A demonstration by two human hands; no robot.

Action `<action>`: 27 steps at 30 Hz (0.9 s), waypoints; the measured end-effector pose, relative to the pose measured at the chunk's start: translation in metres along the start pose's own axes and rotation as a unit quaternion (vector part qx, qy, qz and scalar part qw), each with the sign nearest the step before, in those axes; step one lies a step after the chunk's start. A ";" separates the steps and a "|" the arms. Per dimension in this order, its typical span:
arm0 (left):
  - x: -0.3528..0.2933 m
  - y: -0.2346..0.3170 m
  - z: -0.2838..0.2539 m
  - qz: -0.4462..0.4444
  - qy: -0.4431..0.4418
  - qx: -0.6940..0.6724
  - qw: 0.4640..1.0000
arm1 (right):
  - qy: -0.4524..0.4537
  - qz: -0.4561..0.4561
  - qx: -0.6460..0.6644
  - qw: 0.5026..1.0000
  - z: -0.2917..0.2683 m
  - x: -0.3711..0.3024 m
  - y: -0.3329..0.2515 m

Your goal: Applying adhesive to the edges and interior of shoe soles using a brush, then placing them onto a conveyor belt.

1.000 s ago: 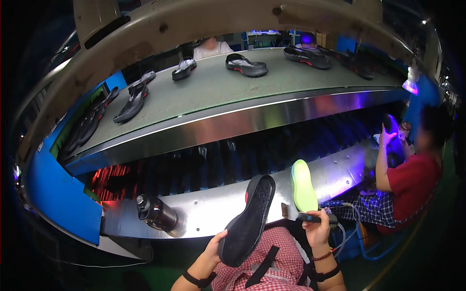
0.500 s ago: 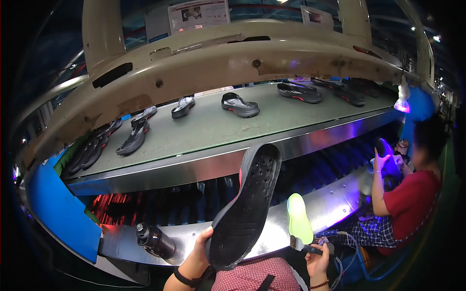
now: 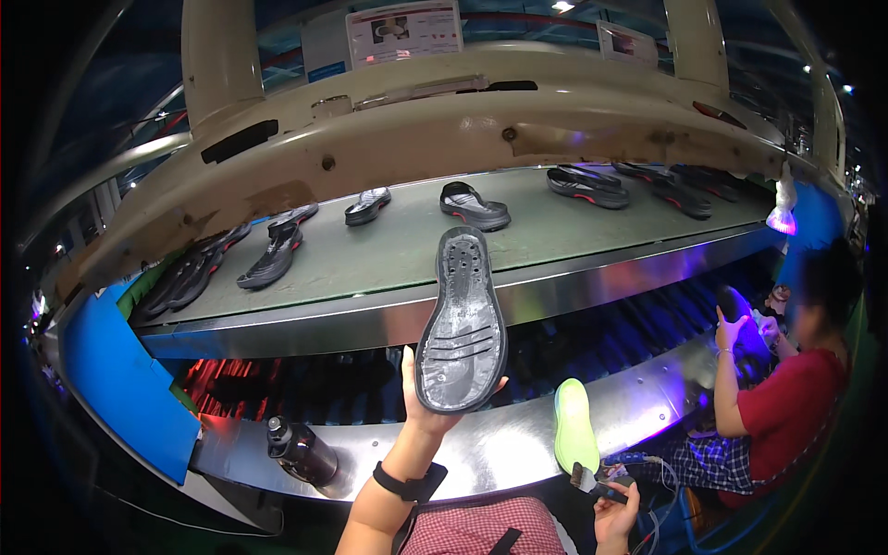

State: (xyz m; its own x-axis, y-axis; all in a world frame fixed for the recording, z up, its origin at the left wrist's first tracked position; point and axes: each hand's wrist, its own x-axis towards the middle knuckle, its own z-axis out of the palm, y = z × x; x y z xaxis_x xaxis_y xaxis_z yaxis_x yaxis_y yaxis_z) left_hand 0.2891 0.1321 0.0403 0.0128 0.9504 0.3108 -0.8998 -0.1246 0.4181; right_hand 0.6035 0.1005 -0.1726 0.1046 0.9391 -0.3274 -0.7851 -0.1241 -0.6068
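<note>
A long grey conveyor belt curves through a dim workshop under a cream-coloured hood, with a polished metal ledge running below it in purple light.

The left hand is closed around the heel end of a dark shoe sole, fingers behind and thumb at the edge, holding it upright with its moulded inner face showing, in front of the belt. It looks light and rubbery, likely to flex if held only at the tip, so the heel or the waist seems the surest place to take it. Lower right, the right hand is wrapped round the handle of a small tool, just under a lime-green insole standing against the ledge.

A black bottle lies on the ledge to the left. More dark soles ride the belt. Two white rectangular sheets are fixed high on the hood. At right a person in a red shirt sits handling another sole.
</note>
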 end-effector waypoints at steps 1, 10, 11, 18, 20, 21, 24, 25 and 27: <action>-0.001 -0.001 0.003 0.002 0.000 0.001 1.000 | -0.002 0.001 0.000 1.000 -0.002 0.002 0.002; -0.013 -0.004 0.018 -0.028 -0.015 -0.032 0.999 | 0.004 0.023 0.022 0.999 0.001 0.002 0.000; -0.010 -0.002 0.017 -0.031 -0.009 -0.047 0.998 | 0.008 0.022 0.024 0.999 -0.002 0.002 0.000; 0.047 0.017 0.020 -0.030 0.008 0.045 0.998 | -0.028 0.032 0.039 0.998 -0.005 0.000 -0.004; 0.080 0.028 0.017 -0.039 0.005 0.082 0.996 | -0.031 0.026 0.040 0.998 -0.007 0.006 -0.001; 0.097 0.035 0.018 -0.032 0.008 0.109 0.993 | -0.022 0.026 0.028 0.999 -0.006 0.007 0.000; 0.137 0.058 0.013 0.066 0.168 0.181 0.967 | -0.038 0.036 0.016 0.998 0.011 -0.002 -0.002; 0.150 0.073 -0.004 0.094 0.220 0.277 0.930 | -0.060 0.041 0.022 0.997 0.016 -0.006 -0.002; 0.165 0.082 -0.010 0.233 0.341 0.416 0.810 | -0.065 0.037 0.024 0.997 0.015 -0.008 -0.005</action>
State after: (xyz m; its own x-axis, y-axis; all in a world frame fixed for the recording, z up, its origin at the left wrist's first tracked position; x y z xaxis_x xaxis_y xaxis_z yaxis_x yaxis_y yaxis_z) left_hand 0.2132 0.2818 0.1172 -0.7428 0.6460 0.1758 -0.1286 -0.3954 0.9094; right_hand 0.5972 0.0986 -0.1558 -0.0322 0.9617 -0.2721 -0.8159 -0.1826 -0.5486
